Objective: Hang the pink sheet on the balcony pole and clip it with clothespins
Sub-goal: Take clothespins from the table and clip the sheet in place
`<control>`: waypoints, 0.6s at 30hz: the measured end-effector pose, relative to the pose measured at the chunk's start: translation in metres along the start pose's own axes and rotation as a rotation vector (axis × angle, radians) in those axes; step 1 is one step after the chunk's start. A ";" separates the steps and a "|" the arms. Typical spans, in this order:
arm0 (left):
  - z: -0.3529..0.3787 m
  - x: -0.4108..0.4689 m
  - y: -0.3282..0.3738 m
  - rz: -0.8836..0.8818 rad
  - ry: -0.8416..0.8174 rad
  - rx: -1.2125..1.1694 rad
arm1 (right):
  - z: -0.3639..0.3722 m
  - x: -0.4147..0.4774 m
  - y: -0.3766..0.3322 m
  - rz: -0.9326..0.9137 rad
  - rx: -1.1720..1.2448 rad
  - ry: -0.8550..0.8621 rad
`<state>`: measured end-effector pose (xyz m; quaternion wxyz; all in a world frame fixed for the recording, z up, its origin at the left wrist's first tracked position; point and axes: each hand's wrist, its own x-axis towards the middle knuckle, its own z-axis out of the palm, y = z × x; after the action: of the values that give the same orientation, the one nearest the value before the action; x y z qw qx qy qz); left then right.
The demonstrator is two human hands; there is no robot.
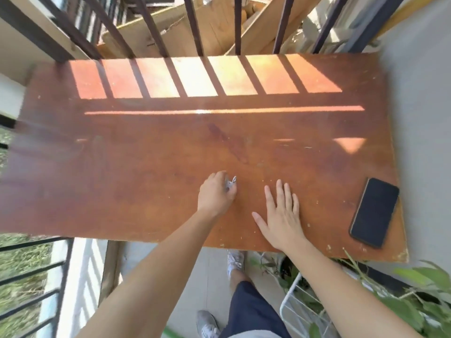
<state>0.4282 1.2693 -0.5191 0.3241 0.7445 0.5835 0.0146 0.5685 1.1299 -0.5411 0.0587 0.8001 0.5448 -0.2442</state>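
The pale clothespins [230, 185] sit bunched in the left hand [216, 192], whose grip is curled shut around them so that only their tips poke out past the knuckles; how many there are cannot be told. They look light, small and rigid, with sprung jaws, so they should handle easily but could slip out of a loose fist; each is best taken by its tail end, pinched to open the jaws. Just beside the clothespins, toward the phone, the right hand [283, 213] lies flat on the desk [146, 154] with its grip spread apart and nothing in it. The dark phone [374, 212] rests well away from the clothespins, at the desk's near corner. Beyond the clothespins, across the sunlit far part of the desk, stand the dark balcony railing bars [194, 25]. The pink sheet is not in view, nor any pole I can pick out; a sheet would likely be soft, limp and bulky, best gathered along one edge with both hands.
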 end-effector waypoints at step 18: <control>-0.193 -0.501 -0.165 -0.550 1.252 -0.374 | -0.057 -0.239 -0.333 -1.179 0.032 0.341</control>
<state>0.0497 0.9368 -0.2704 0.0421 0.3534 0.8148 0.4576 0.2184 1.0824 -0.3249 -0.1862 0.3924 0.8937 -0.1120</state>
